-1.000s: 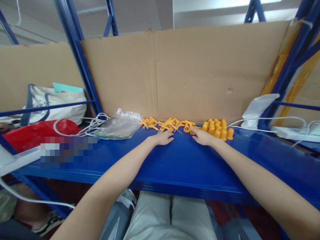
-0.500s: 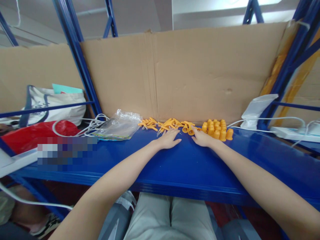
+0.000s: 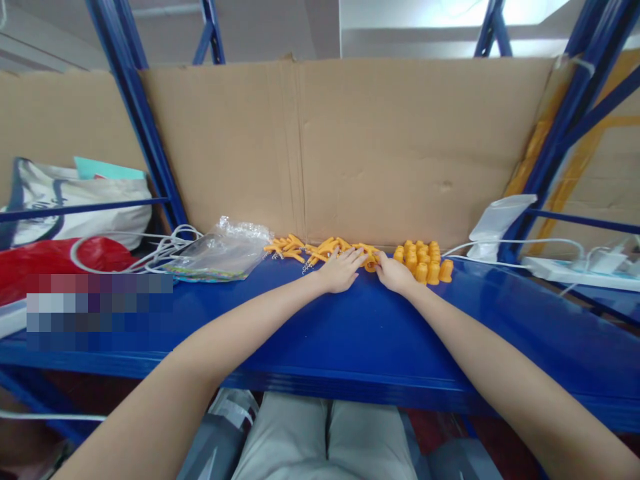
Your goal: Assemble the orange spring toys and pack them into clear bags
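Head view: canvas tote (image 3: 100,190), turquoise item (image 3: 107,169) showing at its mouth, sits left of cardboard panel (image 3: 390,147); clear plastic bag (image 3: 217,253) lies before panel, contents unclear. Orange forked pieces (image 3: 293,254) lie along panel's foot, long axes mixed, visible metal spirals angling away from panel. Orange bell-shaped cups (image 3: 421,272) stand before panel's right part. Left hand (image 3: 341,270), fingers apart, over forked pieces; right hand (image 3: 395,275) beside loose cup (image 3: 371,266), grip cannot be told.

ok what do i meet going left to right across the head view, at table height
Shiny red bag, clear flat plastic bag, leftmost clump of orange branched plastic pieces, left hand, right hand, rightmost orange bell-shaped plastic cup, crumpled translucent white plastic bag, white plastic power strip.
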Action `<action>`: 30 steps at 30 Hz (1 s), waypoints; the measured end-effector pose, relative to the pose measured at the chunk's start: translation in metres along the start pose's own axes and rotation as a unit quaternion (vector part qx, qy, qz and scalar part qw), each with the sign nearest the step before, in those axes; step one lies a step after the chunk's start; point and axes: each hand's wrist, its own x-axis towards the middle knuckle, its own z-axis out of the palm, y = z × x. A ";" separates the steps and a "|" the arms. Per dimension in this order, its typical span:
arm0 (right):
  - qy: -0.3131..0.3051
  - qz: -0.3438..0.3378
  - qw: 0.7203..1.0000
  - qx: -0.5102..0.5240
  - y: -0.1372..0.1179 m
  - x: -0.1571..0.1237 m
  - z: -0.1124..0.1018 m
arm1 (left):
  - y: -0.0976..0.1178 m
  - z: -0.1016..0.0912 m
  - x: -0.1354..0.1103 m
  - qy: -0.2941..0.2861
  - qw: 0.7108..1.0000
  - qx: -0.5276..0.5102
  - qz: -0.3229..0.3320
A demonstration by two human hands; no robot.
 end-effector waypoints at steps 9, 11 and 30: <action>0.050 0.017 0.998 -0.035 -0.004 -0.001 -0.005 | -0.003 -0.005 0.039 -0.097 0.995 -0.022 -0.027; 0.053 0.025 0.997 -0.041 -0.005 -0.001 -0.006 | -0.002 -0.007 0.040 -0.092 0.995 -0.018 -0.039; 0.064 0.008 0.997 -0.045 -0.004 -0.001 -0.004 | -0.001 -0.010 0.030 -0.045 0.999 0.016 -0.007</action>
